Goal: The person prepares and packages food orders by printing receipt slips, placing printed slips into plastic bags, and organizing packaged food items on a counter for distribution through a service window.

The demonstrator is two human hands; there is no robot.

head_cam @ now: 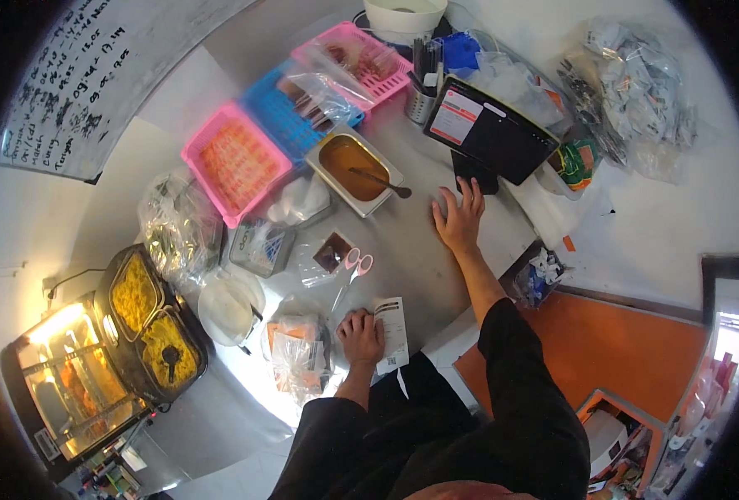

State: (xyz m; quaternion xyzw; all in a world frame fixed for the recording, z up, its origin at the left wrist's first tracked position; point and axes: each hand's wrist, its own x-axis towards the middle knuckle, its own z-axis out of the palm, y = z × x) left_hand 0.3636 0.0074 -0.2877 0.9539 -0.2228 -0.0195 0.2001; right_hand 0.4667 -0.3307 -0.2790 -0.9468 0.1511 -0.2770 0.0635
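Note:
My left hand (362, 337) lies at the near edge of the steel table, fingers curled, with a printed paper receipt (394, 331) held along its left edge. Left of that hand sits a tied clear plastic bag (297, 356) with packed food containers. My right hand (462, 222) has its fingers spread on the tabletop, fingertips close to the dark stand (474, 174) of a tablet (491, 131) with a lit screen. It holds nothing. Between the hands and the trays lie pink-handled scissors (353, 269) and a small sachet of dark sauce (333, 252).
A steel pan (369, 203) of brown sauce holds a ladle (378, 181). Behind are a pink basket (200, 153), a blue basket (253, 103) and another pink basket (397, 87). At left stand a lit food warmer (75, 381) and pans of yellow food (135, 294).

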